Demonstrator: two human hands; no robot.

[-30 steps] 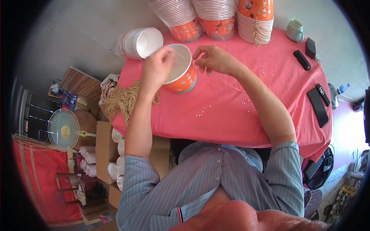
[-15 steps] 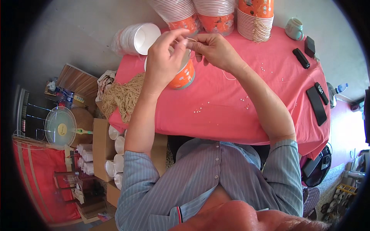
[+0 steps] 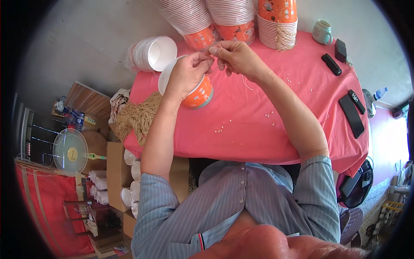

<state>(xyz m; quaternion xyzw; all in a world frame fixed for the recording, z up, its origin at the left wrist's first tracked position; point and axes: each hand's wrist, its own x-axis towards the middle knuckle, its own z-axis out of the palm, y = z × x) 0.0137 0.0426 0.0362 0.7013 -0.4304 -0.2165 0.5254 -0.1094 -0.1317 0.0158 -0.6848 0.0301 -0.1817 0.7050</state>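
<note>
An orange paper cup (image 3: pixel 199 94) with a white inside lies tilted on the pink tablecloth (image 3: pixel 258 134). My left hand (image 3: pixel 186 73) rests over its rim and pinches a thin pale string (image 3: pixel 246 83). My right hand (image 3: pixel 235 56) meets it fingertip to fingertip just above the cup, pinching the same string, whose loose end hangs down toward the cloth. What else sits between the fingertips is too small to tell.
Stacks of orange and white cups (image 3: pixel 228 17) line the far edge, with a sleeve of white cups (image 3: pixel 151 54) at the left. Small white beads (image 3: pixel 220 128) dot the cloth. Black remotes (image 3: pixel 351 114) and a mug (image 3: pixel 322 31) lie right. A twine bundle (image 3: pixel 136 116), boxes and a fan (image 3: pixel 71 151) stand left.
Both hands have come together above the cup, fingertips now touching on the string. The cup has shifted slightly and stays under my left hand.
</note>
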